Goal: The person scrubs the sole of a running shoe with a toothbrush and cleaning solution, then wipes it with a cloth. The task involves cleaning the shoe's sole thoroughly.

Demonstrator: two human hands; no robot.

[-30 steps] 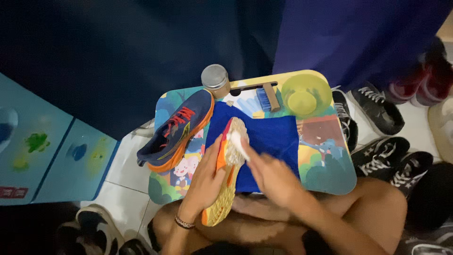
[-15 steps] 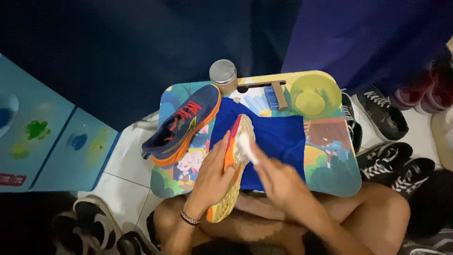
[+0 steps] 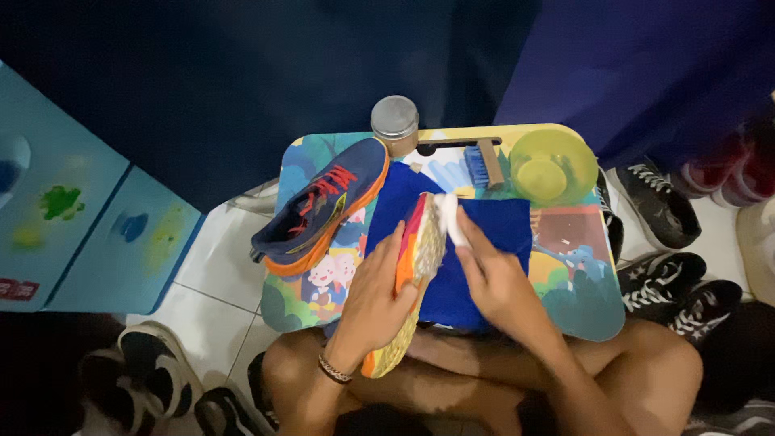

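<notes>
Over the lap, left hand (image 3: 373,297) grips an orange-soled shoe (image 3: 408,282) on edge above a blue cloth (image 3: 492,226); right hand (image 3: 494,278) pinches a white wipe (image 3: 450,218) against its sole; beyond, a navy shoe (image 3: 323,206) lies on the colourful tray table (image 3: 581,299)

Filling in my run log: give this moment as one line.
left hand: holds orange shoe sole-up | right hand: presses white wipe on sole | under: blue cloth | beside: navy shoe

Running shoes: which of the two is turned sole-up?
The one held in the left hand, its orange sole upward; the other shoe lies laces-up on the table.
</notes>
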